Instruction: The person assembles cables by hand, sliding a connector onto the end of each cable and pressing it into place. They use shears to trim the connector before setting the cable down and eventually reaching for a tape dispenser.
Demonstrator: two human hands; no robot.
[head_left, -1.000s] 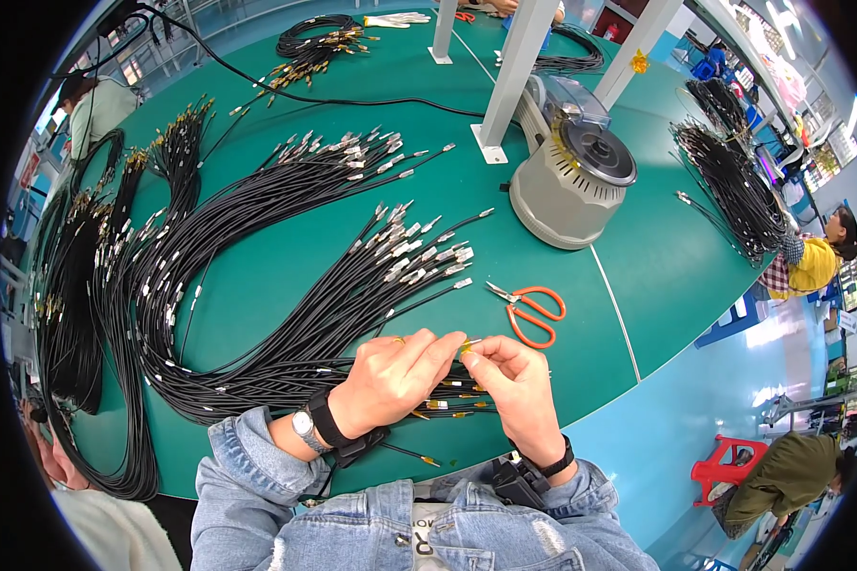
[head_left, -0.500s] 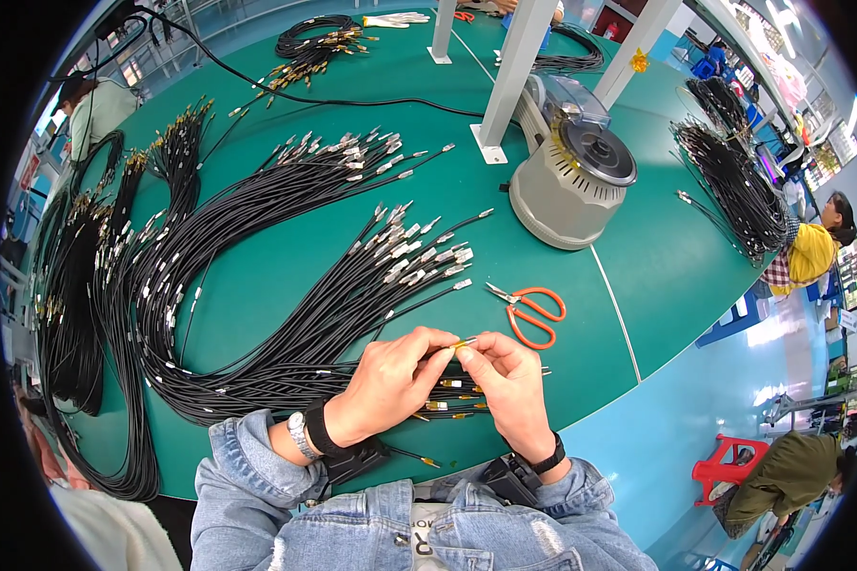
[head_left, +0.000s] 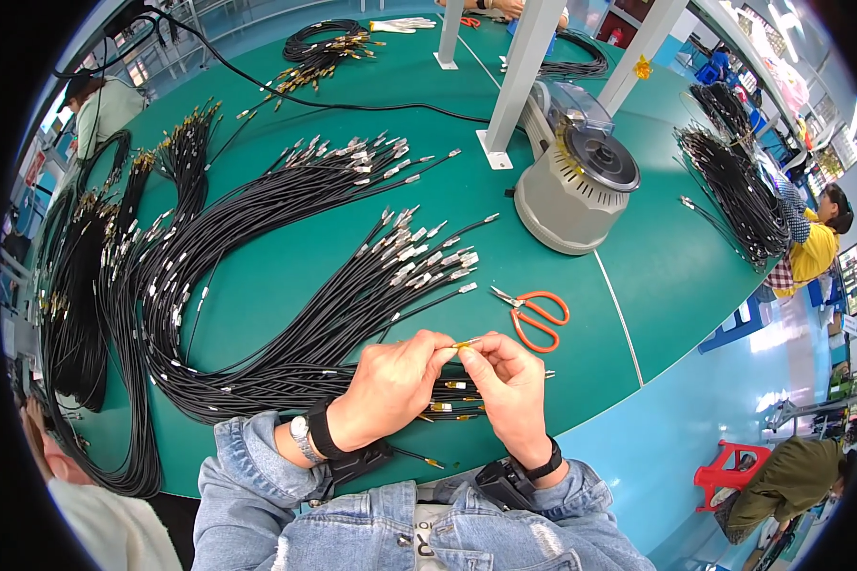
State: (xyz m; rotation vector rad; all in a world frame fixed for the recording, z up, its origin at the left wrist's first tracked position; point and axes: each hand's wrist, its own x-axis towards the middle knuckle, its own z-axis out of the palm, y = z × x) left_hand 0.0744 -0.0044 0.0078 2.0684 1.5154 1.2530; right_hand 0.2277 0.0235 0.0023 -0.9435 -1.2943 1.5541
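At the near side of the table, my left hand (head_left: 381, 395) and my right hand (head_left: 510, 392) meet fingertip to fingertip. Both pinch a cable end wrapped in amber tape (head_left: 464, 344). Its exact tip is partly covered by my fingers. Under and between the hands lie more black cables with amber-taped ends (head_left: 442, 407). A large bundle of black cables with white-labelled ends (head_left: 411, 262) curves in from the left. Beyond my right hand rest scissors with orange handles (head_left: 517, 304), apart from both hands.
Past the scissors stands a grey round tape dispenser (head_left: 567, 214), beside a white metal post (head_left: 519, 90). More cable bundles lie at the left, back and far right (head_left: 733, 195). White gloves (head_left: 402, 25) lie at the back. Other people sit around; a red stool (head_left: 730, 471) stands right.
Both hands keep their pinch on the taped cable end, with only slight finger movement. The whole view has shifted a little.
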